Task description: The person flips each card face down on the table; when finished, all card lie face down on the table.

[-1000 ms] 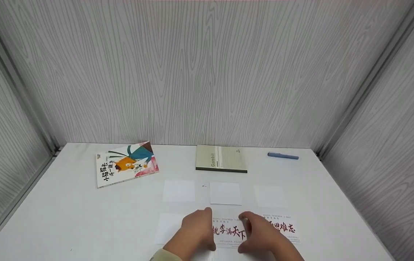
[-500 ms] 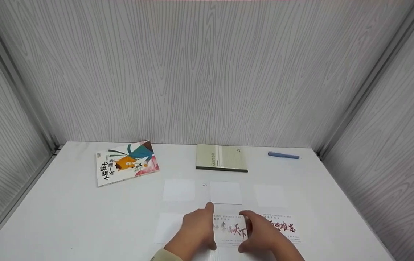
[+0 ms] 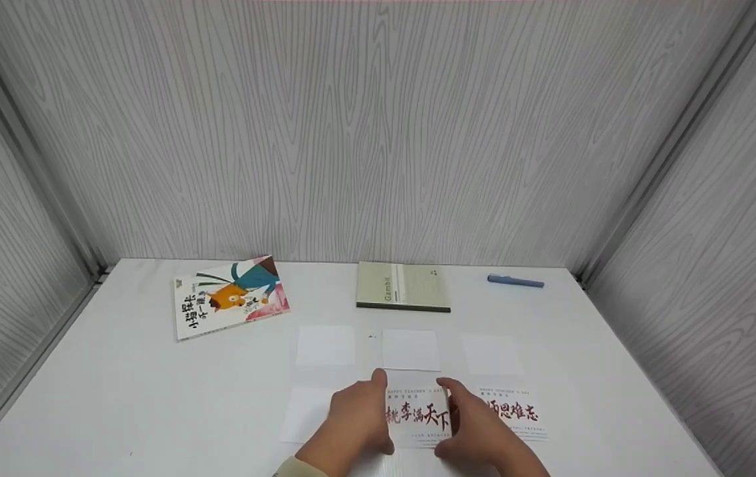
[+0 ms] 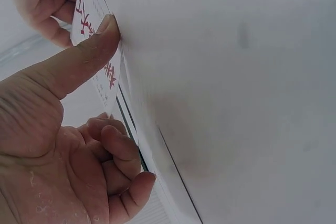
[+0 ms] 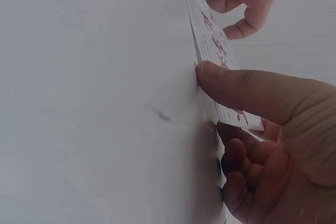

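Note:
A white greeting card with red brush lettering lies between both hands near the front of the table. My left hand grips its left end, and my right hand grips the right end. In the left wrist view the left thumb lies along the card's near edge, with the other fingers curled below. The right wrist view has the right thumb at the same edge. Whether the card touches the tabletop is hard to tell. A second red-lettered card lies partly hidden behind my right hand.
White paper squares lie beyond the hands: left, middle and right. Another white sheet sits left of my left hand. Farther back are a picture book, a green notebook and a blue pen.
The card's lettering dulled with glare half a second ago and shows clearly red now, so its tilt has changed slightly. Both hands stay at its ends, almost in place.

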{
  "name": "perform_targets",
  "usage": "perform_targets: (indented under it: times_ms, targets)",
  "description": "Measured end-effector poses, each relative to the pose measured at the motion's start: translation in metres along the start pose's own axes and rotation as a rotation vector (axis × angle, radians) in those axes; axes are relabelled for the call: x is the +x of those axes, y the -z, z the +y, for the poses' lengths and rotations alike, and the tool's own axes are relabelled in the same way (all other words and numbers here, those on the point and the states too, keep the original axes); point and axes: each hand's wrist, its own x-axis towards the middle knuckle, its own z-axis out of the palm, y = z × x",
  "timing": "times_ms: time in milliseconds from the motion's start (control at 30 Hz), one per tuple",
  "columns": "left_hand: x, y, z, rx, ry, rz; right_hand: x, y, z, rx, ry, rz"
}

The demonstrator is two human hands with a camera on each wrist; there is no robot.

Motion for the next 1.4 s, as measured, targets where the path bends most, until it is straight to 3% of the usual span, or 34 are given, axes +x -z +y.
perform_targets:
  times_ms: [100,233,467,700,967,1100,1400]
  targets:
    - [-0.001,-0.001,0.001,0.007,-0.017,0.010,-0.002,0.000,0.001,0.030,-0.011,-0.010]
    - [-0.003,-0.002,0.005,0.094,-0.069,0.038,-0.005,0.000,0.003,0.077,0.022,-0.011]
    - [-0.004,-0.006,0.016,0.210,-0.228,0.106,-0.010,0.003,-0.002,0.091,0.111,0.026]
    - [0.000,-0.008,0.023,0.256,-0.364,0.102,-0.014,0.004,-0.010,0.064,0.171,0.039]
    - [-0.002,-0.006,0.024,0.285,-0.425,0.128,-0.017,0.007,-0.017,0.076,0.157,0.038]
    - [-0.003,-0.006,0.024,0.263,-0.423,0.129,-0.019,0.008,-0.019,0.107,0.156,0.034]
    - [-0.006,-0.001,0.022,0.059,-0.387,0.107,-0.020,0.005,-0.017,0.217,0.191,0.144]
